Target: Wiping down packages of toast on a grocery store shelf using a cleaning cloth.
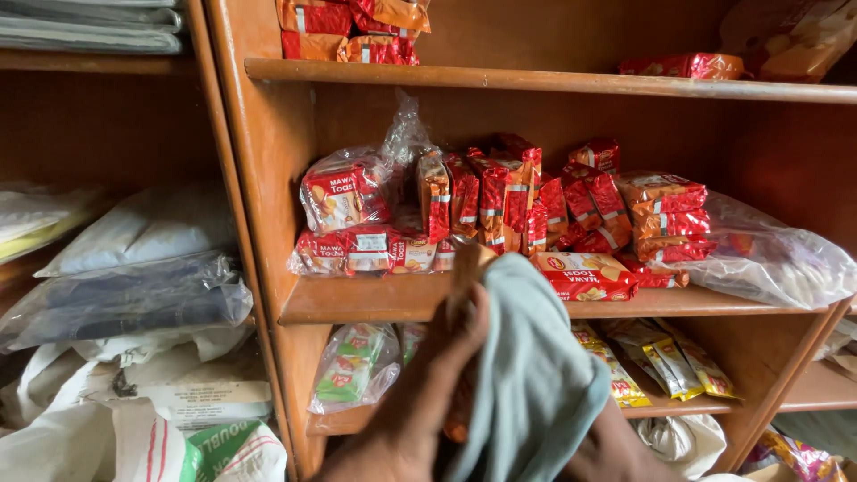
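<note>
Before the brown wooden shelf unit (375, 303), red foil biscuit packets (500, 201) crowd the middle board, just above and beyond both hands. Left hand (428, 393) presses a grey-green cloth (527, 375) around an orange packet (464, 268), long axis upright; right hand (616, 451), mostly hidden beneath, grip unclear.

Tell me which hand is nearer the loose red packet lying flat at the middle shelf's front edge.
Left. The left hand, gripping a grey cloth, reaches up just beside the red packet. The right hand is hidden behind the cloth, lower down.

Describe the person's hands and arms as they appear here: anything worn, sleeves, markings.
Both are bare: no gloves, rings or sleeves show. The left hand shows long fingers and a bare forearm. The right hand is mostly hidden behind a pale grey-blue cloth.
</note>
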